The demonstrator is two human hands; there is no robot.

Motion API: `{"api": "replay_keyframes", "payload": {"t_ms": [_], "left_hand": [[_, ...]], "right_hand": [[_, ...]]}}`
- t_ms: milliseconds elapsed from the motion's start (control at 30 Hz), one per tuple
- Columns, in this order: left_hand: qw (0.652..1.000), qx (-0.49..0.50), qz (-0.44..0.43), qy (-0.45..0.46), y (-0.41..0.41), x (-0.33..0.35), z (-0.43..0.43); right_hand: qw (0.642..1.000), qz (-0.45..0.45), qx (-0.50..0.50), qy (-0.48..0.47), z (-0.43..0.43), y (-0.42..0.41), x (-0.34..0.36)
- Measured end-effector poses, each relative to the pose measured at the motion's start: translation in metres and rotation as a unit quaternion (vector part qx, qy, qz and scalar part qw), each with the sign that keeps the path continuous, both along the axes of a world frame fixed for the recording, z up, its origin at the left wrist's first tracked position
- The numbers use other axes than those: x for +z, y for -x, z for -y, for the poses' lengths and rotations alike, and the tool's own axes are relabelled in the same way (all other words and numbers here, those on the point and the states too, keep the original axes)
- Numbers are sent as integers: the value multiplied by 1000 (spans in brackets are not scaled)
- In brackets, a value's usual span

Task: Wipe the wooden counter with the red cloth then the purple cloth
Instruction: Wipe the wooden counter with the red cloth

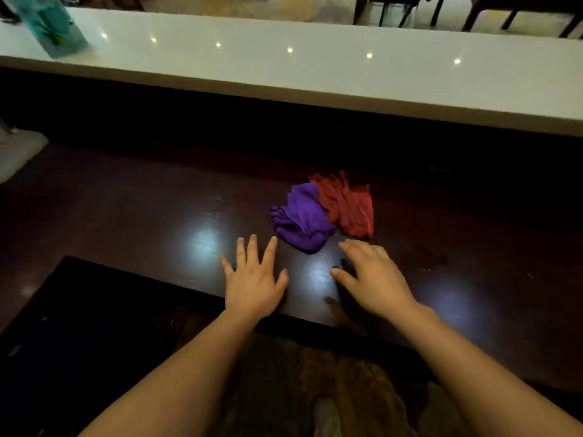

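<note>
A crumpled purple cloth [301, 219] lies on the dark wooden counter [142, 209], touching a crumpled red cloth [347, 205] on its right. My left hand [254, 277] rests flat near the counter's front edge, fingers spread, just left of and below the purple cloth. My right hand [370, 277] hovers with fingers apart just below the red cloth, its fingertips close to both cloths. Neither hand holds anything.
A raised white ledge [315, 70] runs along the back of the counter, with a teal bottle [50, 23] on its far left. Chair legs [473, 11] stand beyond it. A patterned rug [331, 389] lies on the floor below the counter's front edge.
</note>
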State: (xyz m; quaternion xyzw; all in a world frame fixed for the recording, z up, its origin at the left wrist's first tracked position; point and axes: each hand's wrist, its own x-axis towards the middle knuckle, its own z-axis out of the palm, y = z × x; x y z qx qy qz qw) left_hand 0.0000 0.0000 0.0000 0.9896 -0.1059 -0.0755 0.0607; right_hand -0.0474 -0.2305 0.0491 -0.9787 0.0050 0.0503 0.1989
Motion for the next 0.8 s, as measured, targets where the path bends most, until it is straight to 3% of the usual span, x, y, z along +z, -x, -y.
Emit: {"api": "replay_keyframes", "payload": {"t_ms": [100,333,600,800], "left_hand": [[998,54,-28,24,-9,-15,14],[995,97,16,-4,-26,-39,28],[993,107,38,-12,-28,-41,28],[993,108,36,-5,-28,-39,27]], "right_hand": [[1000,10,-9,-2,14,-7,-11],[997,69,-33,-3,35,-77,-28],[992,-46,32,111,34,-143,-43],[996,-69,-52,34,24,-121,-23]]}}
